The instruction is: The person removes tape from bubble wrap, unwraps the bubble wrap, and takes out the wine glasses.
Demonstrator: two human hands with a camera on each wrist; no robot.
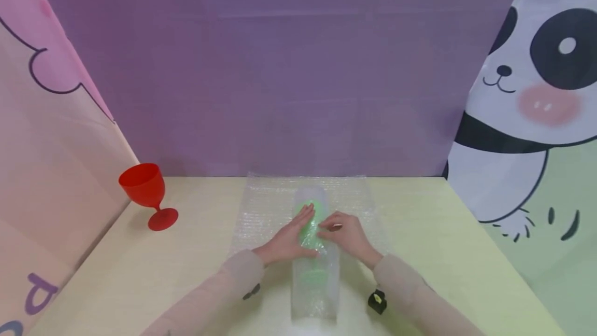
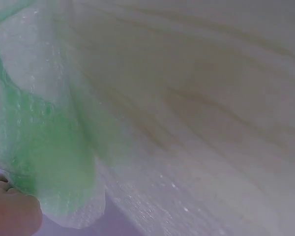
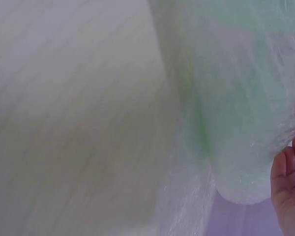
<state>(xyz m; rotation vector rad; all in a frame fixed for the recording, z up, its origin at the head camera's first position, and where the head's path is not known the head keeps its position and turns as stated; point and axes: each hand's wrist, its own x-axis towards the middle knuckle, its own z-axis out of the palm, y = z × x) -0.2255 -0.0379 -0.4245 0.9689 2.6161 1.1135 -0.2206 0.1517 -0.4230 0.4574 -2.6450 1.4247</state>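
Currently, a green object [image 1: 310, 236] is lying on the counter [image 1: 438, 232], showing through the clear bubble wrap [image 1: 270, 196] that is enclosing it. Flat wrap is spreading past the far end of the green object and out to both sides of it, while a see-through wrapped length is running from it toward the person. The left hand [image 1: 286, 242] is resting over the green object from its left side, its grip spread rather than clasping: the fingers are lying nearly straight on the wrap, and the thumb is stretching across nearer to the person. At the right side of the green object, the right hand [image 1: 347, 232] is keeping its fingers bent toward its thumb, and its grip is pinching the bubble wrap. In both wrist views the green is showing hazily through the wrap, its full outline being hard to make out. Well to the left of the green object, a red goblet [image 1: 156, 191] is standing on its round foot. Beyond the green object, a purple curtain [image 1: 289, 82] is hanging behind the counter; far to its right, a panda print [image 1: 494, 175] is facing inward, and far to its left, a pink panel [image 1: 28, 144] is rising.
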